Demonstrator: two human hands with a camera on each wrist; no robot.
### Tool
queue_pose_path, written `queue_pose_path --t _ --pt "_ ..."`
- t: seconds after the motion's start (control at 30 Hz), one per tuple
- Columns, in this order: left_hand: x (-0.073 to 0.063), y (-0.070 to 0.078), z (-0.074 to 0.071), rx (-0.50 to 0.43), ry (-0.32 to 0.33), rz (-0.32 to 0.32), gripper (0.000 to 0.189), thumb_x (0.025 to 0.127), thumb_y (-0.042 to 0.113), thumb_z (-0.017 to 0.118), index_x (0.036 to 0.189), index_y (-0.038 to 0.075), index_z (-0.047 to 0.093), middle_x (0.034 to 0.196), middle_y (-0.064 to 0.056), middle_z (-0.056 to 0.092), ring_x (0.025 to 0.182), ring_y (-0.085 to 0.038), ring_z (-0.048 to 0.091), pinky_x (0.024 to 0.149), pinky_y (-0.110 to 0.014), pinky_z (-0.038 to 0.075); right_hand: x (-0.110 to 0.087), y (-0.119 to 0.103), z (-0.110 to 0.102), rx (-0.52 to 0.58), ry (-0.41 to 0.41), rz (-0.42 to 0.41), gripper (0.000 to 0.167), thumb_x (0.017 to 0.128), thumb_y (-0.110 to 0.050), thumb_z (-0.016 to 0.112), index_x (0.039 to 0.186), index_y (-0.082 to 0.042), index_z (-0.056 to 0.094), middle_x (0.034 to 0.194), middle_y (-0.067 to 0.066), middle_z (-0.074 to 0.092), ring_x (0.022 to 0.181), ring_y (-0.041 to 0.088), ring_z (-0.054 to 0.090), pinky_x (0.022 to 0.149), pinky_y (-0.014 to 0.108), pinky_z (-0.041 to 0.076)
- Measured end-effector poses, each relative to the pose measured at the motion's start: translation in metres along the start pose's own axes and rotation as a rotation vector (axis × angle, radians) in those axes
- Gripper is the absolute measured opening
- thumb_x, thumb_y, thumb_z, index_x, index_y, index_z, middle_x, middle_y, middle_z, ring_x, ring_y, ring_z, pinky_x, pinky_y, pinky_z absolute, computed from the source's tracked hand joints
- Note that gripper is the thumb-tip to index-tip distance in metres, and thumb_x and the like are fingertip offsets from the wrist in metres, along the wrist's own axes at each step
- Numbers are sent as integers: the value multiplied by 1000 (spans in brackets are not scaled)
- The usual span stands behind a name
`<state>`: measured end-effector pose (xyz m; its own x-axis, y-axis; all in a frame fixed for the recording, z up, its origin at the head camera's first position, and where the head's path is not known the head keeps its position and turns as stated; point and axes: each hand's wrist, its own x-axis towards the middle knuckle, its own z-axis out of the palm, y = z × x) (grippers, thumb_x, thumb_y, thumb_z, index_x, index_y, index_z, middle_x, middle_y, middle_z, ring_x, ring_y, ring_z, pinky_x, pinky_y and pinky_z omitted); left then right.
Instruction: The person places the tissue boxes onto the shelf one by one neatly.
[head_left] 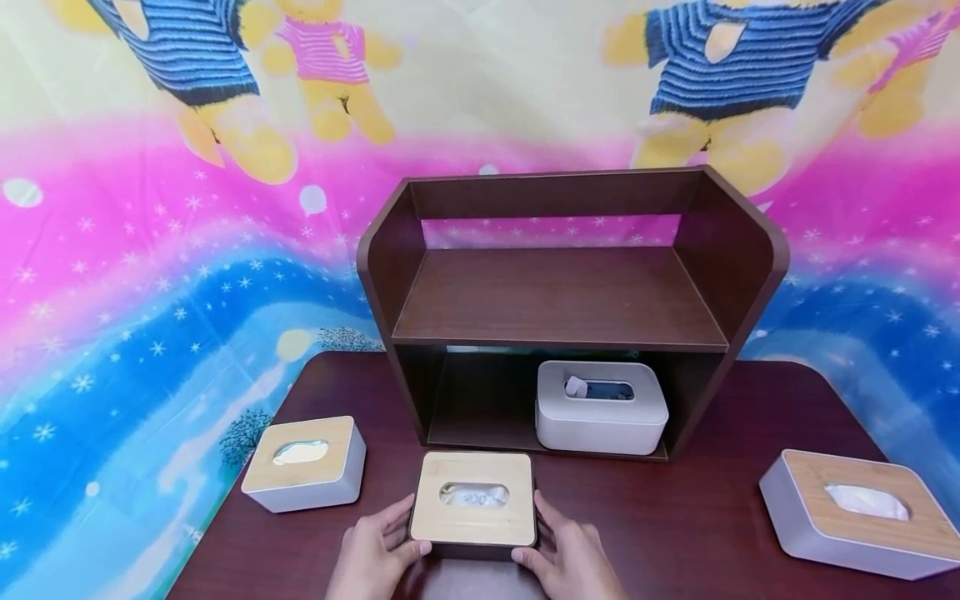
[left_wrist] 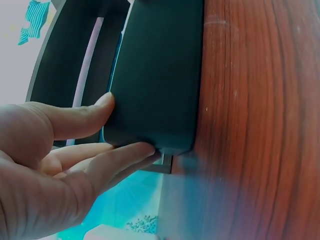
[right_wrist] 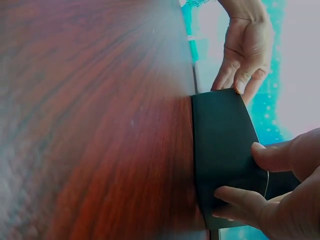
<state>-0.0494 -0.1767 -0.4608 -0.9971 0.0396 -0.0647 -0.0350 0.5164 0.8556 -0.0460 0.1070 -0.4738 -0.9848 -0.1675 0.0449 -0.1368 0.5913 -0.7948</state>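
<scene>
A dark tissue box (head_left: pixel 474 500) with a pale wooden lid stands on the table in front of the shelf, a packaged tissue visible in its oval slot. My left hand (head_left: pixel 377 550) holds its left side, thumb at the near corner and fingers along the side. On the opposite side my right hand (head_left: pixel 567 554) grips it the same way. Both wrist views show the dark front wall, as with the box (left_wrist: pixel 155 75) in the left wrist view, thumb and fingers around its corner. In the right wrist view the box (right_wrist: pixel 225 135) sits between both hands.
Behind it is a brown two-tier shelf (head_left: pixel 558 296), with a light grey tissue box (head_left: pixel 600 425) in its lower right. A white, wood-lidded tissue box (head_left: pixel 303 462) stands left; a similar box (head_left: pixel 862 512) stands far right. A printed cloth (head_left: pixel 187 250) hangs behind the table.
</scene>
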Motion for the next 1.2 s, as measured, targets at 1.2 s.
queue_pose_path --t 1.2 --pt "56 29 18 -275 222 -29 60 92 -4 79 150 1 61 150 -25 59 135 -42 62 105 -38 56 56 -9 -1 214 201 4 70 96 -5 80 157 7 47 152 31 55 134 41 63 102 36 59"
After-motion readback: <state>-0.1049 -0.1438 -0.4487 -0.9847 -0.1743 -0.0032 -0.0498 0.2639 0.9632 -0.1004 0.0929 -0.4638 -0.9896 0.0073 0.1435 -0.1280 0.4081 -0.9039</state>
